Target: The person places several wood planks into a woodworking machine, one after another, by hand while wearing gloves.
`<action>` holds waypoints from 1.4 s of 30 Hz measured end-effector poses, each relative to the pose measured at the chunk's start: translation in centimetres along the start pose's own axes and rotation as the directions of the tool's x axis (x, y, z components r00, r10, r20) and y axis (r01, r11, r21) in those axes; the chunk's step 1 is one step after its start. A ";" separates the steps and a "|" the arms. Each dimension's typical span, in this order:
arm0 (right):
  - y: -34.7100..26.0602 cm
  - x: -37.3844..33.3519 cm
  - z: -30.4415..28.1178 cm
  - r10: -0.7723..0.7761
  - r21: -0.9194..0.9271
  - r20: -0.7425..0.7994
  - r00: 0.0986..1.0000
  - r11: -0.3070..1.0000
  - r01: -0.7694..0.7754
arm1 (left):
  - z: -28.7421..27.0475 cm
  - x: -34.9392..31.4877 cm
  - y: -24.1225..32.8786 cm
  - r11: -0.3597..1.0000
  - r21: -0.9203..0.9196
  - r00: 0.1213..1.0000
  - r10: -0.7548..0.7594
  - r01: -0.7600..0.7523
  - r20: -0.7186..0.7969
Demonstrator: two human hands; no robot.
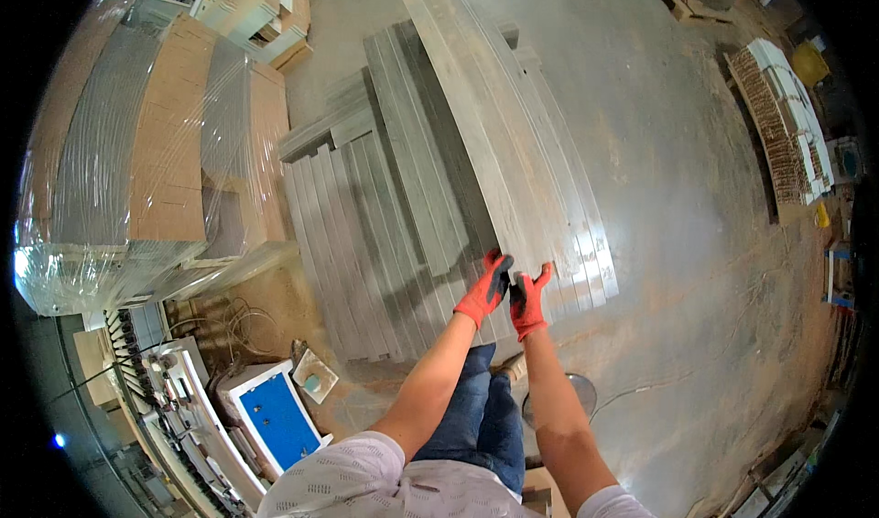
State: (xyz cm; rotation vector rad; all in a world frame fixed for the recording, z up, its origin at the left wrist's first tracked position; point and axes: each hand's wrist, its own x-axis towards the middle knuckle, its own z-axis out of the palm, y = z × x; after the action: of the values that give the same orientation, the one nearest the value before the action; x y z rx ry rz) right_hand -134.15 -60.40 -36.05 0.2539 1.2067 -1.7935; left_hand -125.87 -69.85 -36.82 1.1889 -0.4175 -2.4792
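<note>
Both my hands wear red gloves with black palms and meet at the near end of a long, pale grey-brown plank (476, 106). My left hand (486, 289) is closed around the plank's left corner, its fingers bent at the edge. Close beside it, my right hand (528, 303) grips the plank's end, with one digit sticking out to the right over the surface. The fingers' undersides are partly hidden. To the left, lower, lies a layer of grey planks (348, 234), with a narrower row of planks (412, 142) on top of it.
Film-wrapped cardboard packages (165, 133) stand at the left. Below them are a blue-topped white box (275, 417) and loose cable (238, 326). A round dark-rimmed object (568, 399) lies by my right forearm. A pallet of stacked pieces (778, 124) stands far right on the concrete floor (678, 197).
</note>
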 end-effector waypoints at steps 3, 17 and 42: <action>0.4 -0.4 0.3 -0.076 -0.007 -0.038 0.996 0.997 0.076 | 0.4 -0.6 -0.4 0.998 0.058 0.989 0.042 -0.034 -0.143; -2.0 -18.5 -6.0 -0.163 -0.180 -0.060 0.985 0.972 0.150 | 2.7 -2.8 7.0 0.997 0.080 0.999 -0.021 0.018 0.041; -9.8 -38.8 -20.8 -0.149 -0.451 0.248 0.957 0.857 0.251 | 0.9 -14.5 12.5 0.935 -0.274 0.966 0.250 -0.225 0.061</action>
State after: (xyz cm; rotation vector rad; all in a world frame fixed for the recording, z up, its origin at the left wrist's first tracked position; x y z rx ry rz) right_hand -126.84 -20.30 -16.77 -0.3512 1.5207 -1.5796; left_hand -115.76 -74.54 -21.21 0.8622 -0.2280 -2.2995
